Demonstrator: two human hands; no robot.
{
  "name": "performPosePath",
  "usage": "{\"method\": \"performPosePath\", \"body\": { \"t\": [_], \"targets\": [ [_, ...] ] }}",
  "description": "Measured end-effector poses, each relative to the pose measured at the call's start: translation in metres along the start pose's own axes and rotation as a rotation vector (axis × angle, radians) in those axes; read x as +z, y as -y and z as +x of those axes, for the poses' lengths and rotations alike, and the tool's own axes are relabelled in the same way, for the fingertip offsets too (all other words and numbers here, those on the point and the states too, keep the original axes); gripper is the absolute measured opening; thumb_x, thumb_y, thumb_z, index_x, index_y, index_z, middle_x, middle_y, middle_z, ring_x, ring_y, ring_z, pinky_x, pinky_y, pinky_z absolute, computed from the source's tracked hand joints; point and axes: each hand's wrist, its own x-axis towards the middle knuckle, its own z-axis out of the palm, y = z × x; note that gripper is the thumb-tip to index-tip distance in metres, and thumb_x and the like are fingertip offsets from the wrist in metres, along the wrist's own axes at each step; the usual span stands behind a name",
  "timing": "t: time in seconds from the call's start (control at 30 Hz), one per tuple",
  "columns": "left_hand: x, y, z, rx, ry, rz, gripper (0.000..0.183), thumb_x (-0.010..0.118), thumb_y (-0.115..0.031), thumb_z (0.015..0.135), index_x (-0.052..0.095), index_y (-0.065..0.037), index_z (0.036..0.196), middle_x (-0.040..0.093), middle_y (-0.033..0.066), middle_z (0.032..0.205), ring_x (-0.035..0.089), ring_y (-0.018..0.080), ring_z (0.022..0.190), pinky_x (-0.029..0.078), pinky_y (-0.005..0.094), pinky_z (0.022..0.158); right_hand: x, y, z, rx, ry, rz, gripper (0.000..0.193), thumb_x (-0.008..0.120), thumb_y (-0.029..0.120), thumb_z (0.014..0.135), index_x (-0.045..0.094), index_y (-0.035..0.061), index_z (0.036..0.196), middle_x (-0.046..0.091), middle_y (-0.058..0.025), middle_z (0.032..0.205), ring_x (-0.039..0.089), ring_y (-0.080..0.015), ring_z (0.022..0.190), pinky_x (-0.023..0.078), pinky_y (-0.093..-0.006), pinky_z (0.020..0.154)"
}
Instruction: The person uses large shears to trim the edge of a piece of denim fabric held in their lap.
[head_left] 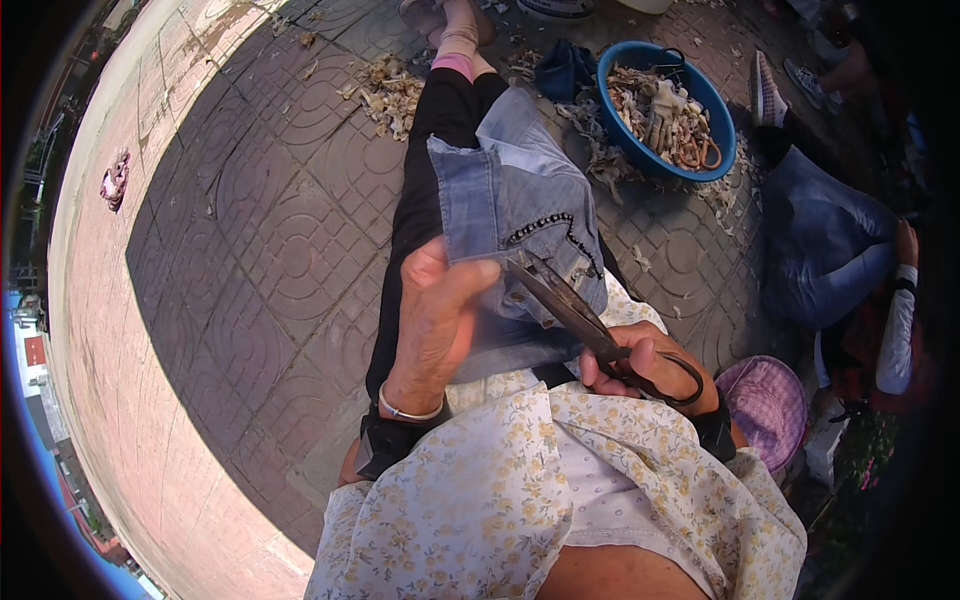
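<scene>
Across my lap lies a piece of faded blue denim (540, 195) with a rough cut edge and a curving line of black beads on it. My left hand (432, 315) is closed, pinching the near edge of the denim between thumb and fingers. My right hand (655, 368) grips the handles of dark metal scissors (572, 308). The blades point up and left, with their tips at the cloth close to my left thumb. Whether the blades are cutting into the denim cannot be made out.
A blue basin (724, 150) of pale, husk-like scraps stands beyond my legs, beside a dark blue cloth bundle (563, 72). Dry scraps (388, 92) litter the patterned paving. At right sits another person in jeans (825, 240), near a pink checked hat (765, 410).
</scene>
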Motion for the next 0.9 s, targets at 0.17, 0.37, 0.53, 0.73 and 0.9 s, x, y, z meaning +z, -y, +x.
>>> {"method": "performPosePath", "body": {
  "t": [0.17, 0.37, 0.53, 0.73, 0.9],
  "targets": [
    [-0.005, 0.002, 0.000, 0.007, 0.018, 0.051, 0.028, 0.055, 0.002, 0.076, 0.059, 0.005, 0.103, 0.065, 0.0083, 0.097, 0.061, 0.0139, 0.086, 0.045, 0.0274, 0.084, -0.001, -0.001, 0.000, -0.010, 0.007, 0.025, 0.080, 0.043, 0.075, 0.075, 0.059, -0.0016, 0.090, 0.050, -0.0006, 0.066, 0.041, -0.0036, 0.054, 0.029, -0.0184, 0.047],
    [0.007, 0.002, -0.001, -0.026, -0.040, -0.030, 0.030, 0.054, 0.001, 0.076, 0.057, 0.005, 0.105, 0.064, 0.0094, 0.099, 0.061, 0.0148, 0.087, 0.046, 0.0287, 0.085, 0.007, 0.003, 0.002, -0.112, -0.041, -0.026, 0.062, 0.048, 0.062, 0.084, 0.059, 0.0018, 0.092, 0.047, 0.0018, 0.063, 0.039, -0.0037, 0.053, 0.027, -0.0192, 0.047],
    [0.009, 0.004, 0.000, -0.035, -0.009, -0.085, 0.030, 0.053, 0.000, 0.078, 0.056, 0.006, 0.108, 0.062, 0.0094, 0.103, 0.059, 0.0153, 0.092, 0.044, 0.0293, 0.087, 0.009, -0.002, 0.009, -0.249, -0.038, -0.045, 0.052, 0.049, 0.053, 0.088, 0.058, 0.0022, 0.091, 0.046, 0.0024, 0.063, 0.038, -0.0044, 0.053, 0.027, -0.0202, 0.048],
    [0.012, 0.004, -0.002, 0.034, -0.088, 0.029, 0.031, 0.053, 0.001, 0.074, 0.057, 0.005, 0.105, 0.064, 0.0100, 0.098, 0.061, 0.0145, 0.085, 0.047, 0.0287, 0.083, 0.014, 0.008, 0.006, -0.144, -0.088, -0.143, 0.048, 0.047, 0.050, 0.090, 0.057, 0.0036, 0.085, 0.044, 0.0032, 0.061, 0.038, -0.0055, 0.054, 0.029, -0.0218, 0.049],
    [0.010, 0.007, -0.004, 0.019, -0.087, 0.052, 0.033, 0.052, 0.002, 0.074, 0.058, 0.005, 0.106, 0.064, 0.0094, 0.099, 0.060, 0.0143, 0.087, 0.045, 0.0285, 0.085, 0.013, 0.008, 0.007, -0.154, -0.121, -0.301, 0.045, 0.046, 0.047, 0.092, 0.056, 0.0046, 0.081, 0.044, 0.0023, 0.059, 0.040, -0.0063, 0.055, 0.031, -0.0237, 0.050]
  ]
}}
